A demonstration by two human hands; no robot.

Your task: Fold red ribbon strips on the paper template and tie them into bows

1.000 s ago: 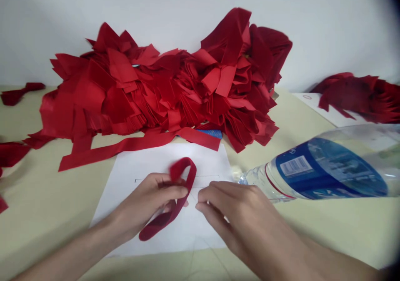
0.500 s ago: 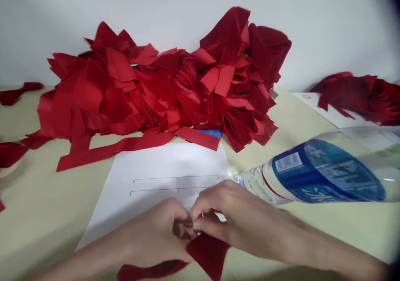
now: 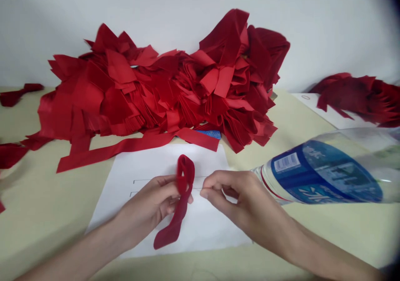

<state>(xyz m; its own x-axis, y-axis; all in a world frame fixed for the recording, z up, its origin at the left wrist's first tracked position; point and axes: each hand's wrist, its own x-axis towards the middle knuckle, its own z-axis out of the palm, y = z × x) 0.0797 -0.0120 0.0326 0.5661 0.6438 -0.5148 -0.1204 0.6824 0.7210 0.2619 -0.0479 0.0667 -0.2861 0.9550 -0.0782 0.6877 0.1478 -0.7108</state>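
Red fabric strips (image 3: 156, 93) lie heaped on a pale table (image 3: 40, 189), with a plastic water bottle (image 3: 321, 172) on its side at right. Over a white paper sheet (image 3: 212, 231), the left hand (image 3: 146, 206) curls closed around a looped red strip (image 3: 185, 181), whose tail hangs across the paper. Just beside it, the right hand (image 3: 240, 193) pinches its fingertips together, holding nothing that shows.

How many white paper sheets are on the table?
2: one at front centre, under the red fabric loop; one at far right, under red strips. More may hide beneath the red pile.

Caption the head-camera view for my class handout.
Left hand holds a looped red fabric strip over white paper, right hand beside it.
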